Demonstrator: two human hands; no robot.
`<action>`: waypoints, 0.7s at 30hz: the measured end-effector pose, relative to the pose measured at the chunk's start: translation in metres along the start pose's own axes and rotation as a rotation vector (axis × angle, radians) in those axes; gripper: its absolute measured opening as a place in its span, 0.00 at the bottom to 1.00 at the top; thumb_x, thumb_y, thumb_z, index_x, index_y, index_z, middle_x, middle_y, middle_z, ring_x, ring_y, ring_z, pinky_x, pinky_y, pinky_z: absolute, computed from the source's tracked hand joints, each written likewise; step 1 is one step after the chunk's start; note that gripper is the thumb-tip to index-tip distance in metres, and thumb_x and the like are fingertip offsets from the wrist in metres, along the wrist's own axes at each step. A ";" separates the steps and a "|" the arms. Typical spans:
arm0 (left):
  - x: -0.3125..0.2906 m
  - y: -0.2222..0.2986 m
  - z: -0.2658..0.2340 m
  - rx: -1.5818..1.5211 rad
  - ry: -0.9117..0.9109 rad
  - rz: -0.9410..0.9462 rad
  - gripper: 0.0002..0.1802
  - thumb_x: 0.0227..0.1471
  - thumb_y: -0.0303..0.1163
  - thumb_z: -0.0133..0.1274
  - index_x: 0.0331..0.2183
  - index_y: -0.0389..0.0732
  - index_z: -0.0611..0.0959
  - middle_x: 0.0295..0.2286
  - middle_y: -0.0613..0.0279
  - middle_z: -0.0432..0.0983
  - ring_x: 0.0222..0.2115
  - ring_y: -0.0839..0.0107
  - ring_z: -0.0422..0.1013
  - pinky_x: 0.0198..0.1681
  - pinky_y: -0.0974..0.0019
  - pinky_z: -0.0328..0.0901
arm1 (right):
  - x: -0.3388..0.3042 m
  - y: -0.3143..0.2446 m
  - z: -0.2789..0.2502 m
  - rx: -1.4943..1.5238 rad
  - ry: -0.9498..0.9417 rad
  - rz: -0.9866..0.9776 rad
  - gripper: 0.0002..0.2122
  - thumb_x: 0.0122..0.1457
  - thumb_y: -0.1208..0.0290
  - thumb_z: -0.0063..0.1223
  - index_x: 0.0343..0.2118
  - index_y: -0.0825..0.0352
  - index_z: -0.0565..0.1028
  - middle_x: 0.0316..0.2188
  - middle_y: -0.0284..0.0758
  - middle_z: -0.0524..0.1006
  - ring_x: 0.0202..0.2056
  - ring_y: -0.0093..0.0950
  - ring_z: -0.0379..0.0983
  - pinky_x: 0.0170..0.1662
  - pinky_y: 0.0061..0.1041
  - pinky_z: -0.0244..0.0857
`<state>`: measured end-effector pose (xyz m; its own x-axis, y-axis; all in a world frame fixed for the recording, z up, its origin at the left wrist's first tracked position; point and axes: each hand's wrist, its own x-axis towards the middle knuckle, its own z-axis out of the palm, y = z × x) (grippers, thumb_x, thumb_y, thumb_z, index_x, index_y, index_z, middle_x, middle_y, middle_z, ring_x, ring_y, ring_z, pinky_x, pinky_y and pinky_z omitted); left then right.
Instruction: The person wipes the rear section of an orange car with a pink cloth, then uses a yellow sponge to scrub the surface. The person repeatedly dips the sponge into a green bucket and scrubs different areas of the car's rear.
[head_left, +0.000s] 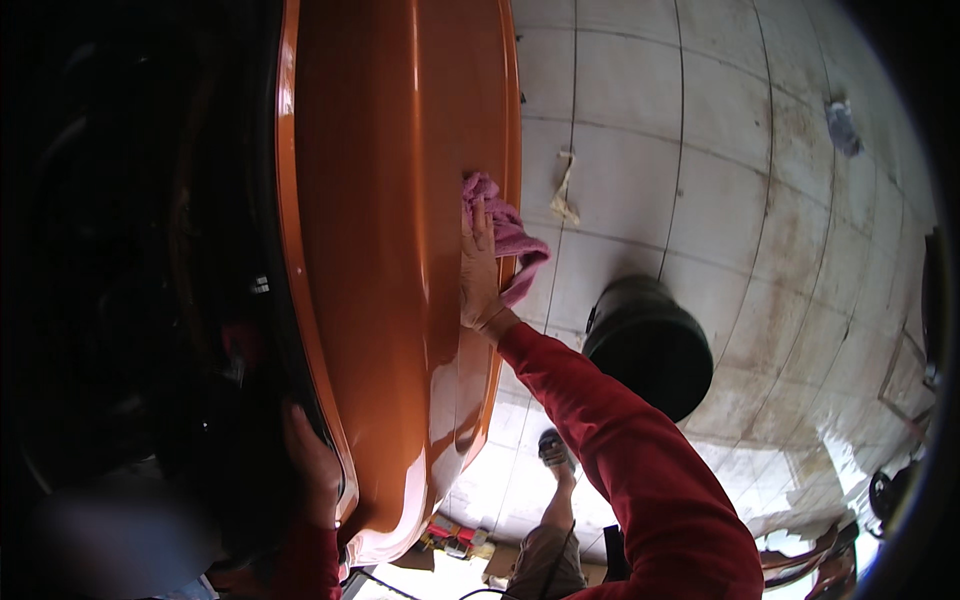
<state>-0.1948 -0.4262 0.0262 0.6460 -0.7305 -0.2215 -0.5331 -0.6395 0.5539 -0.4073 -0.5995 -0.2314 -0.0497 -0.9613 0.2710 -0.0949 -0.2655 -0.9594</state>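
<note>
An orange car body panel (390,200) with a glossy surface runs from the top of the view to the lower middle. My right hand (480,270) lies along its right-hand side, fingers stretched over a pink cloth (505,235) and pressing it to the paint. One end of the cloth hangs loose past the panel's edge. At the lower left, my left hand (313,468) rests by the dark trim of the car's opening, one finger pointing up along it. Its other fingers are partly lost in shadow.
A black bucket (650,345) stands on the pale tiled floor (630,60) to the right. A yellowish scrap (565,190) and a greyish crumpled thing (844,128) lie on the tiles. Below are a sandalled foot (555,450) and small red and yellow items (455,538). The car's interior is very dark.
</note>
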 end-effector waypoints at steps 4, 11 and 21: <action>-0.007 0.027 -0.002 0.131 -0.161 0.059 0.32 0.77 0.45 0.35 0.65 0.28 0.70 0.56 0.47 0.73 0.55 0.60 0.70 0.63 0.59 0.61 | 0.035 0.027 -0.020 -0.144 -0.185 -0.075 0.32 0.70 0.67 0.42 0.77 0.60 0.58 0.80 0.44 0.47 0.79 0.59 0.32 0.77 0.63 0.28; -0.025 0.021 -0.002 -0.080 -0.047 -0.039 0.34 0.76 0.49 0.37 0.66 0.29 0.68 0.57 0.49 0.72 0.56 0.61 0.70 0.62 0.58 0.61 | 0.118 0.039 -0.033 0.081 -0.020 -0.027 0.30 0.73 0.65 0.41 0.76 0.65 0.58 0.79 0.46 0.48 0.78 0.62 0.31 0.78 0.57 0.30; -0.026 -0.046 -0.036 0.437 -0.018 0.414 0.33 0.74 0.44 0.47 0.68 0.32 0.67 0.64 0.40 0.68 0.65 0.50 0.67 0.69 0.53 0.61 | 0.332 0.202 -0.045 -0.155 0.067 -0.082 0.29 0.81 0.57 0.27 0.75 0.74 0.56 0.77 0.53 0.52 0.79 0.49 0.38 0.80 0.47 0.29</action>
<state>-0.1676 -0.3688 0.0359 0.3292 -0.9414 -0.0732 -0.9162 -0.3372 0.2167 -0.4881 -0.9691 -0.3315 -0.1006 -0.9286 0.3571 -0.2534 -0.3232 -0.9118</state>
